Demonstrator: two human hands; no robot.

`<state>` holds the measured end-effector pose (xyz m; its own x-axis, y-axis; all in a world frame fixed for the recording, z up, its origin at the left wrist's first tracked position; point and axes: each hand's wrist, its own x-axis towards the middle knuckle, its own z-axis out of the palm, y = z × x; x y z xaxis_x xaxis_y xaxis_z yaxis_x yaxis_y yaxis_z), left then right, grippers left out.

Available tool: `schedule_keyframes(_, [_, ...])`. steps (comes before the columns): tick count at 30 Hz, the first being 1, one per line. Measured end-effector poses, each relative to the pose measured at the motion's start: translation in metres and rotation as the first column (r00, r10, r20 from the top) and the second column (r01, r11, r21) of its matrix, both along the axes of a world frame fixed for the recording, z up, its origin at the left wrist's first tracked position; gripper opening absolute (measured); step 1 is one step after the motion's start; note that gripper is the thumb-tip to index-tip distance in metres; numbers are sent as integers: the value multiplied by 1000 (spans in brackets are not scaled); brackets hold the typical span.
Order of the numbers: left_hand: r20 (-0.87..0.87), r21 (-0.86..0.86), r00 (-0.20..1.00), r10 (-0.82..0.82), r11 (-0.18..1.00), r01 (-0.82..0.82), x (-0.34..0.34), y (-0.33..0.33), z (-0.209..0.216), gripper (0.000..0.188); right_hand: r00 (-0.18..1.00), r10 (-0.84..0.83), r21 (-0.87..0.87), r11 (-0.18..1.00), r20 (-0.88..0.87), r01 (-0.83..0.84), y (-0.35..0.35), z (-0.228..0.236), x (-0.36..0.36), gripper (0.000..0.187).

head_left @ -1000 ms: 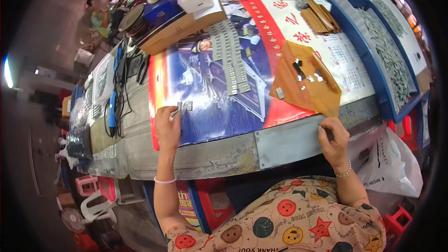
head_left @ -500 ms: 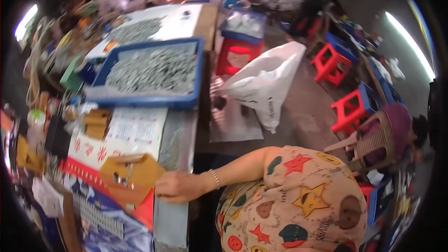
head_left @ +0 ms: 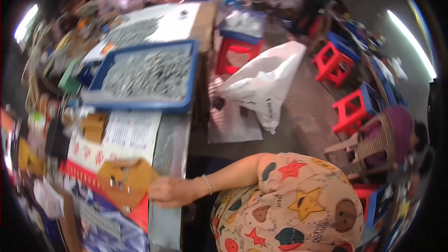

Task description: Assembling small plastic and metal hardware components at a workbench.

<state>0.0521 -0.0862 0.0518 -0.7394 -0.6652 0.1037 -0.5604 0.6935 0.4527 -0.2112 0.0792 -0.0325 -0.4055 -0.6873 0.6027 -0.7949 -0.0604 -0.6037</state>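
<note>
Over the edge of the workbench (head_left: 169, 158), my right hand (head_left: 173, 192) is closed with its knuckles up, a bracelet (head_left: 207, 184) round the wrist. Its fingertips touch or nearly touch the right corner of an orange-brown, many-sided flat piece (head_left: 122, 175). Several small shiny metal bits (head_left: 120, 185) lie on that piece. Blur hides whether anything is pinched in the fingers. Under the brown piece is a printed sheet (head_left: 95, 157) in white, red and blue. My left hand does not show.
Beyond the sheet stands a blue tray (head_left: 192, 72) heaped with small grey metal parts (head_left: 147, 73). A white sack (head_left: 270, 88) gapes open right of the bench. Red stools (head_left: 347, 109) and a seated person (head_left: 399, 133) are farther right. Clutter lines the bench's left side.
The bench and my right hand have shifted slightly left in the picture. My hand stays closed beside the brown piece, whose upper edge looks different now.
</note>
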Motion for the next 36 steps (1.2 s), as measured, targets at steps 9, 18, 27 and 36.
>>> schedule_keyframes(9, [-451, 806, 797, 403, 567, 169, -37, 77, -47, 10, 998, -58, -46, 997, 9, 58, -10, 3, 3, 10])
schedule_keyframes(18, [-428, 886, 773, 469, 386, 256, -34, 92, -42, 11, 937, 92, -1, 995, 337, -97, 7, 24, 32, 7])
schedule_keyframes(27, [-349, 919, 856, 381, 320, 232, -39, 101, -50, 13, 510, 312, 45, 820, 802, -571, 10, 36, 50, 20])
schedule_keyframes(36, [-350, 924, 846, 402, 295, 242, -40, 104, -51, 19, 130, 138, -34, 803, 982, -595, 10, 33, 51, 11])
